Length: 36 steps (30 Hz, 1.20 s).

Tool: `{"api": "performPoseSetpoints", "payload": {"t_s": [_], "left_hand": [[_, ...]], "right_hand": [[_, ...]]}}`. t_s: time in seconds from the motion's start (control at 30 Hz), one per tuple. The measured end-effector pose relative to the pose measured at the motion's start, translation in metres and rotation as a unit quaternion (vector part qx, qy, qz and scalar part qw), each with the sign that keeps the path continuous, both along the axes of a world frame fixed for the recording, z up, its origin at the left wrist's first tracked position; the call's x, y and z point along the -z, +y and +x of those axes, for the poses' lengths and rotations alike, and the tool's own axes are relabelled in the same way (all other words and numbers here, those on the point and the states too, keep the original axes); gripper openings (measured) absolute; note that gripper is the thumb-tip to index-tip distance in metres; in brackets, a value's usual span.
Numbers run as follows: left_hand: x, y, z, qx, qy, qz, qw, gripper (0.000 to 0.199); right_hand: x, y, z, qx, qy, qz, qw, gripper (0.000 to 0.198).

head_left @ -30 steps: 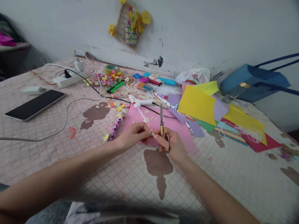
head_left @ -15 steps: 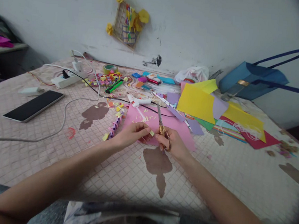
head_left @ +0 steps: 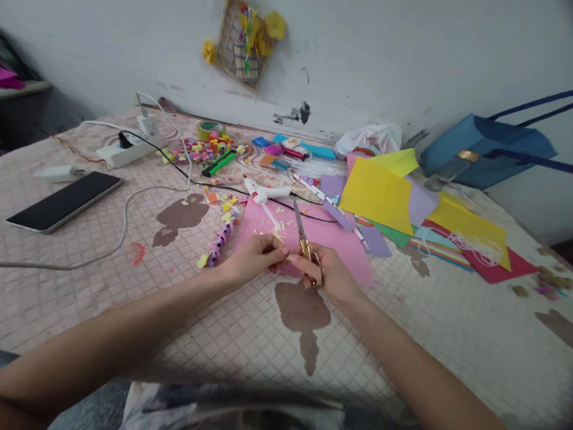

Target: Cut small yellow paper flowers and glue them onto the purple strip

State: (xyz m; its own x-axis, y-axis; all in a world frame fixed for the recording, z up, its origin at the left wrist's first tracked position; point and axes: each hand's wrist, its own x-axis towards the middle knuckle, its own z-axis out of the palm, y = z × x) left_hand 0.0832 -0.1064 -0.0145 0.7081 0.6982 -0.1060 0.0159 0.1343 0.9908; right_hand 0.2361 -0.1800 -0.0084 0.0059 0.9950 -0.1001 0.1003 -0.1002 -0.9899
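Observation:
Both my hands meet above the near edge of a pink paper sheet [head_left: 315, 234]. My left hand [head_left: 259, 256] is closed in a pinch on a small pale-yellow paper piece [head_left: 289, 257], mostly hidden by the fingers. My right hand [head_left: 326, 270] has the gold-handled scissors [head_left: 304, 245] looped on its fingers, blades pointing up and away. Its thumb and fingertip touch the same paper piece. Small yellow paper snippets [head_left: 290, 223] lie on the pink sheet, near a white glue gun [head_left: 267, 192]. Left of the sheet is a purple-wrapped stick [head_left: 220, 241] with paper bits.
A phone [head_left: 67, 201], a power strip [head_left: 130, 151] and trailing cables lie on the left. Coloured paper sheets [head_left: 378, 196] are piled at right, before a blue bag [head_left: 492, 153]. A green cutter [head_left: 219, 163] and a heap of paper shapes [head_left: 192, 151] sit toward the back.
My right fingertips have moved left onto the paper piece, which is now mostly covered. The scissor blades have swung slightly to the left.

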Motion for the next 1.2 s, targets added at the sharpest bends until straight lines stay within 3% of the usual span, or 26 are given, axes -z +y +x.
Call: {"api": "performPoseSetpoints", "payload": {"t_s": [0.2, 0.4, 0.6, 1.2], "left_hand": [[-0.0022, 0.0010, -0.0002, 0.010, 0.007, -0.068, 0.998, 0.037], [-0.0039, 0.0044, -0.0035, 0.043, 0.032, 0.018, 0.998, 0.032], [-0.0030, 0.0033, -0.0037, 0.024, -0.007, -0.017, 1.000, 0.028], [-0.0008, 0.0010, -0.0010, 0.047, 0.007, -0.002, 0.999, 0.024]], "right_hand": [[0.0005, 0.0012, 0.0012, 0.006, -0.007, -0.002, 1.000, 0.014], [0.0012, 0.0010, 0.0030, -0.010, -0.007, -0.007, 1.000, 0.016], [-0.0026, 0.0004, 0.0005, -0.002, 0.032, 0.004, 0.999, 0.030], [-0.0004, -0.0005, 0.0001, 0.026, 0.017, 0.014, 0.999, 0.024]]}}
